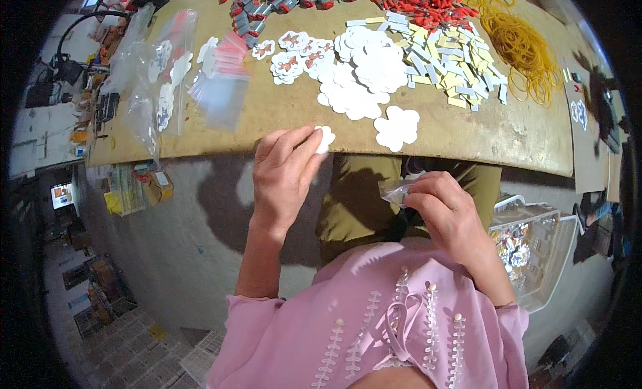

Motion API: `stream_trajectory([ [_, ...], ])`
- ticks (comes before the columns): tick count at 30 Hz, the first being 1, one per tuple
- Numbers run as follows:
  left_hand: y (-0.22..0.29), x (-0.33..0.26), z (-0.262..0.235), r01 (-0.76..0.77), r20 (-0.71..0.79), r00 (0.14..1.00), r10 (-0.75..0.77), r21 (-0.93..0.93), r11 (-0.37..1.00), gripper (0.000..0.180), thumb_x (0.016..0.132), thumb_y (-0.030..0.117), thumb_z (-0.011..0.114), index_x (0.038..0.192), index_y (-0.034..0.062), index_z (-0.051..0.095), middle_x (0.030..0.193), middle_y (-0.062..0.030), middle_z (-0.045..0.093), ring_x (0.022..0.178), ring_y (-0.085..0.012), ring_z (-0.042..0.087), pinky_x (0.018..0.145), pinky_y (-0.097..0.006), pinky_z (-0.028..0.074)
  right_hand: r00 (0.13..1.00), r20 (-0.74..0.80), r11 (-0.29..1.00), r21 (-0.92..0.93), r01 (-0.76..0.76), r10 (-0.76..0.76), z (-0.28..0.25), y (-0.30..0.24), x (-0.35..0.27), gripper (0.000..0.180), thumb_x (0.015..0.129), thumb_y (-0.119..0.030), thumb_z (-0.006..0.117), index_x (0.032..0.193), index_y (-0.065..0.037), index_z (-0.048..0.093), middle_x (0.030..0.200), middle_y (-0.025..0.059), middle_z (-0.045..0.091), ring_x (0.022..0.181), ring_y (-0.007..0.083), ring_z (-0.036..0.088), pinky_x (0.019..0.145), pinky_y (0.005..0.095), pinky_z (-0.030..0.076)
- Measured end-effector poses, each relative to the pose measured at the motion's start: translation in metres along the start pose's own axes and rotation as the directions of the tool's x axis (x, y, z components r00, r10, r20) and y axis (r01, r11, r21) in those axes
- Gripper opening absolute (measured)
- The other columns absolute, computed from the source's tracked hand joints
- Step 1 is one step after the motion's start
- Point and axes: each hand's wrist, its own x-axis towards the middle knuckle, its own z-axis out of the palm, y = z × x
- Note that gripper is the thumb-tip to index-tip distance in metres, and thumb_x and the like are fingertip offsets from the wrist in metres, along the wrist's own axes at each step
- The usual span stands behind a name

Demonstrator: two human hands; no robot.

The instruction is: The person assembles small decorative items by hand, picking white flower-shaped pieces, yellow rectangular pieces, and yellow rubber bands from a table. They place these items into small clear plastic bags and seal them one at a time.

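Head view shows the left hand (pixel 284 172) pinching a white flower-shaped card (pixel 325 139) and the right hand (pixel 445 212) gripping a clear plastic bag (pixel 396 190), whose limp mouth could buckle the card.

We saw the left hand (pixel 284 178) at the near edge of the counter (pixel 281 115), pinching a white flower-shaped card (pixel 325 138) between thumb and fingertips. The right hand (pixel 445 212) was lower, over the lap, gripping a small clear bag (pixel 396 192). On the counter lay another white card (pixel 397 127) near the edge, a heap of white cards (pixel 364 71) behind it, printed cards (pixel 291 58), clear bags (pixel 224 85) to the left, paper strips (pixel 445 61), yellow rubber bands (pixel 525 51) and red clips (pixel 428 1). A white basket (pixel 548 252) stood to the right, below the counter.
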Motion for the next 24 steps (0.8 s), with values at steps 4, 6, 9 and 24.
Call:
stream_trajectory([
  [4, 0.015, 0.002, 0.000, 0.177, -0.033, 0.979, -0.200, -0.343, 0.922, 0.027, 0.083, -0.005, 0.085, 0.107, 0.0056, 0.078, 0.101, -0.0057, 0.077, 0.091, -0.0224, 0.072, 0.079, -0.034, 0.058, 0.999, -0.004, 0.999, -0.017, 0.037, -0.037, 0.004, 0.003, 0.004, 0.026, 0.081, -0.005, 0.070, 0.106, 0.003, 0.068, 0.113, 0.0172, 0.066, 0.109, 0.0369, 0.068, 0.090, 0.0445, 0.058],
  [6, 0.021, 0.001, 0.001, 0.151, -0.060, 0.975, -0.212, -0.518, 0.842, 0.022, 0.084, -0.010, 0.082, 0.100, 0.0031, 0.075, 0.095, -0.0089, 0.077, 0.083, -0.0197, 0.073, 0.072, -0.032, 0.058, 0.998, -0.037, 0.999, -0.008, 0.049, -0.049, 0.009, -0.003, 0.011, 0.030, 0.075, 0.001, 0.072, 0.105, 0.003, 0.070, 0.112, 0.0175, 0.066, 0.108, 0.0387, 0.069, 0.089, 0.0461, 0.059],
  [9, 0.069, 0.008, -0.020, 0.221, 0.074, 0.973, -0.219, -0.574, 0.788, 0.020, 0.082, -0.006, 0.086, 0.097, 0.0049, 0.079, 0.090, -0.0074, 0.074, 0.078, -0.0177, 0.070, 0.069, -0.032, 0.056, 1.000, 0.011, 0.999, -0.022, 0.027, -0.027, 0.007, -0.003, 0.008, 0.024, 0.083, -0.006, 0.073, 0.106, 0.002, 0.069, 0.123, 0.0190, 0.065, 0.118, 0.0380, 0.066, 0.093, 0.0448, 0.059],
  [24, 0.072, 0.014, -0.002, -0.029, 0.251, 0.957, 0.146, -0.419, 0.907, 0.023, 0.085, 0.008, 0.083, 0.107, 0.0077, 0.075, 0.093, -0.0069, 0.066, 0.084, -0.0267, 0.067, 0.074, -0.040, 0.057, 0.998, -0.065, 1.000, -0.011, -0.005, 0.004, 0.013, -0.008, 0.008, 0.023, 0.081, 0.003, 0.074, 0.103, 0.006, 0.069, 0.125, 0.0220, 0.067, 0.119, 0.0410, 0.067, 0.098, 0.0462, 0.059],
])
